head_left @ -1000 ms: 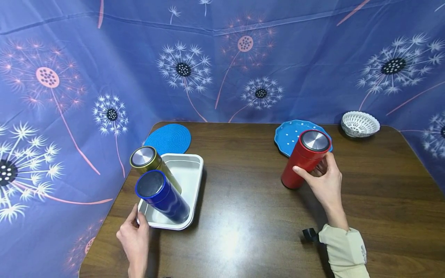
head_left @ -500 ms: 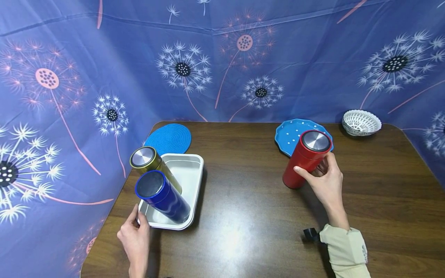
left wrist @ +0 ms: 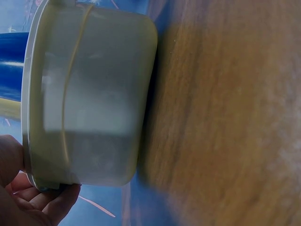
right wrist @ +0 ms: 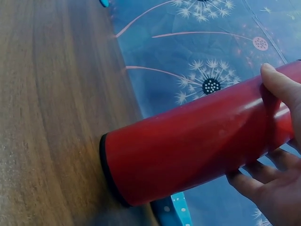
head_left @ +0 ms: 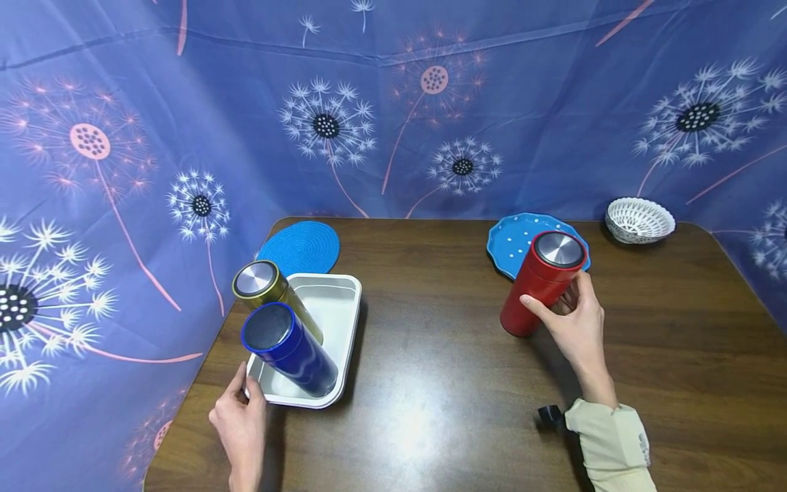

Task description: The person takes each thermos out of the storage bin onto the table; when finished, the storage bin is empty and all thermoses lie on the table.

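Observation:
My right hand (head_left: 574,328) grips a red thermos flask (head_left: 535,290) around its upper body, thumb on the near side and fingers behind. The flask is upright with a steel-topped lid; in the right wrist view its black base (right wrist: 113,174) is at the wooden tabletop, and I cannot tell whether it touches. With thumb and fingers, my left hand (head_left: 240,417) pinches the near left corner of a white rectangular tub (head_left: 353,328). Inside the tub stand a blue flask (head_left: 301,359) and a gold flask (head_left: 301,307) behind it. The left wrist view shows the tub's outer wall (left wrist: 94,94).
A round blue woven mat (head_left: 304,246) lies behind the tub. Behind the red flask is a blue polka-dot plate (head_left: 507,246). A white lattice bowl (head_left: 639,222) stands at the back right. The table (head_left: 430,355) ends against a blue dandelion-print cloth (head_left: 381,123).
The view shifts very slightly. Both hands keep their holds, and the red flask and the tub stay in place.

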{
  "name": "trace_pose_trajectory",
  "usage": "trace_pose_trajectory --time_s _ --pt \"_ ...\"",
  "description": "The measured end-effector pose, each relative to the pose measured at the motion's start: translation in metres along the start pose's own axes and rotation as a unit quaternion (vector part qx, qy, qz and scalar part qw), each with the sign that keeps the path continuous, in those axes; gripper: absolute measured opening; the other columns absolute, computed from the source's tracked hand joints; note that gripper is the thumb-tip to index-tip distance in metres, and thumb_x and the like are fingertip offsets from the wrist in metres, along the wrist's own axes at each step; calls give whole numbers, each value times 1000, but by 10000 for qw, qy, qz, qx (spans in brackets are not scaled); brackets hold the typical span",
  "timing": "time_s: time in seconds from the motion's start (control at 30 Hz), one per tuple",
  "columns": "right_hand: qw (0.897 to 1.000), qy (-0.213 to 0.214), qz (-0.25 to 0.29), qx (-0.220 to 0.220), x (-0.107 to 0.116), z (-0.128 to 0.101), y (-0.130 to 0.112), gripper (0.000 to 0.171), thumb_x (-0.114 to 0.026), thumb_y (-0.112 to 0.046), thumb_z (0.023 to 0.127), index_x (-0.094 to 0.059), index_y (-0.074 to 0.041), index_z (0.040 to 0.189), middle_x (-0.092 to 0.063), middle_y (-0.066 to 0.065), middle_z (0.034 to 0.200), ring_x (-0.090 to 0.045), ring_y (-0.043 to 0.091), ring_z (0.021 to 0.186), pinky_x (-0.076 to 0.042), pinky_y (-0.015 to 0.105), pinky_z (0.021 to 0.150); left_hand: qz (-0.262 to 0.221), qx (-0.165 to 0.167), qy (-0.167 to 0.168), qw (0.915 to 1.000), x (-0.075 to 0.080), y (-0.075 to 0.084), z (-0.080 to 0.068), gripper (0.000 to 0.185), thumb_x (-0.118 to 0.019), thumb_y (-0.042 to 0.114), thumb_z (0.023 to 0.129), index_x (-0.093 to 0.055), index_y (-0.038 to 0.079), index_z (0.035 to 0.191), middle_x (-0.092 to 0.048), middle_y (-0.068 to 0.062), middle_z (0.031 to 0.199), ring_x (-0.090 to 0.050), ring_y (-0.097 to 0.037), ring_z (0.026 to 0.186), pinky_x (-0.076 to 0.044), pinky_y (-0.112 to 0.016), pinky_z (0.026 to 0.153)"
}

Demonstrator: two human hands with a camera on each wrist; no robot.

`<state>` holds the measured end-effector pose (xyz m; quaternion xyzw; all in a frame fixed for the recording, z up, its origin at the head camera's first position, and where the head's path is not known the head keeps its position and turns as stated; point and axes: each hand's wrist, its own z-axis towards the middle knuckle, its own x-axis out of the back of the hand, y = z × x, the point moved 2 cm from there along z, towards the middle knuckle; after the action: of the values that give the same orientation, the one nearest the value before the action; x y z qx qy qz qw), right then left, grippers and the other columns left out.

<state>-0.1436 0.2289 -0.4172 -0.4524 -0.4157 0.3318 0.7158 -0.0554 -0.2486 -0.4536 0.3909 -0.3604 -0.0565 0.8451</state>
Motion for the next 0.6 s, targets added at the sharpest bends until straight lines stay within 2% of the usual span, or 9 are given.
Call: trace_pose_trajectory --time_s 0.1,0.2,0.37,0.6 --pt "9999 -36 -72 -69 -1 -1 1 76 -83 -12 76 -44 -23 141 -59 1 131 -58 6 110 -47 15 88 -31 12 1 10000 0 0 0 28 -59 0 86 -73 0 111 -63 -16 58 -39 -23 54 -37 -38 57" --pt "9996 -166 -197 -152 -1 -7 1 83 -81 -15 78 -36 -26 147 -53 3 140 -54 17 123 -45 25 98 -75 14 13 10000 0 0 -1 29 -58 0 86 -72 -1 111 -60 -16 56 -40 -24 54 -38 -41 59" --pt "9991 -377 -101 -172 0 -18 1 97 -79 -15 81 -18 -31 154 -36 5 155 -38 30 139 -34 46 109 -119 5 51 9999 0 -1 1 28 -59 0 86 -72 -1 110 -56 -13 53 -39 -22 54 -34 -31 57" --pt "9982 -552 -187 -131 4 -36 -2 107 -77 -13 82 -3 -36 156 -22 3 162 -27 30 144 -27 48 112 -148 107 25 9998 -2 -2 1 28 -59 1 87 -72 -1 112 -66 -19 63 -42 -23 57 -35 -31 61"
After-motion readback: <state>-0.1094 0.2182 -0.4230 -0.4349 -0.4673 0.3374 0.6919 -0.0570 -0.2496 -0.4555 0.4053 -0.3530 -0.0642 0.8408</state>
